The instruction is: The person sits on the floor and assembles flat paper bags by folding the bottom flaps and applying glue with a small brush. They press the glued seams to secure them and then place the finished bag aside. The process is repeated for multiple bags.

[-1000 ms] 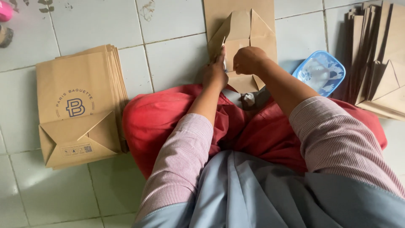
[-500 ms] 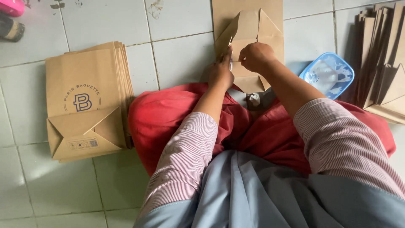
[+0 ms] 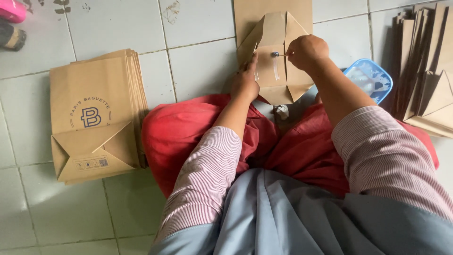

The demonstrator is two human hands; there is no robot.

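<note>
The fingers of the right hand were pinched shut on a thin glue applicator, its small dark tip resting on the middle panel of an unfolded brown paper bag bottom. A second earlier that hand sat lower, closed over the lower flap; it had since lifted and drawn to the right, uncovering the panel, where pale wet streaks of glue now showed. The left hand lay flat with fingers stretched out, pressing down the bag's left flap, much where it had been before. Judging by the streaks, gluing of the bottom was under way and the flaps had not yet been folded shut.

The bag lay on the white tiled floor just beyond the person's knees, which were covered in red cloth. A small whitish object sat between the knees, too small to identify. Just to the right of the right forearm stood a blue plastic tub. Farther right a pile of unfinished brown bags leaned together. Well to the left lay a neat stack of finished brown bags with folded bottoms and a printed emblem. A pink object showed in the top left corner.
</note>
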